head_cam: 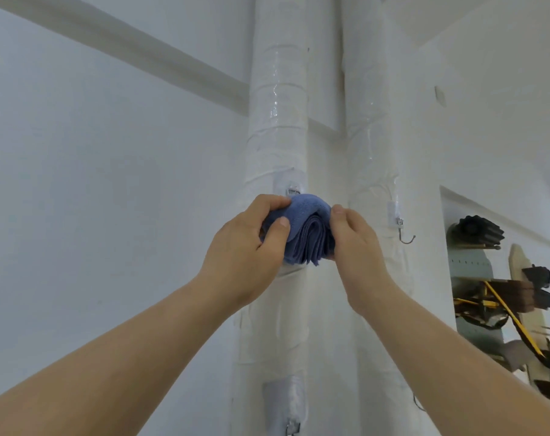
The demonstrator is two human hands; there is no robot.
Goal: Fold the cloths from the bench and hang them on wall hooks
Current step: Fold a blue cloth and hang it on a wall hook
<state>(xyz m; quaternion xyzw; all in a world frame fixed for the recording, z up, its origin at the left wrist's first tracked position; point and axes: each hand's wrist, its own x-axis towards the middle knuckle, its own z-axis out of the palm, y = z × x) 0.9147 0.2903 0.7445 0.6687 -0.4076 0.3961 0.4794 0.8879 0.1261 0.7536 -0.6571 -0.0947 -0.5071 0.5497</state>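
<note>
A folded blue cloth (308, 231) is bunched between both hands, pressed against a white wrapped pipe (278, 127). My left hand (248, 250) grips its left side, thumb over the front. On the right side, my right hand (357, 243) pinches the layered folds. Just above the cloth, an adhesive wall hook (292, 189) shows its clear pad and metal top; its lower part is hidden behind the cloth.
A second, bare metal hook (401, 226) hangs on the neighbouring pipe to the right. Another adhesive hook (291, 418) sits low on the first pipe. A wall recess (500, 297) at right holds dark tools and yellow-handled items.
</note>
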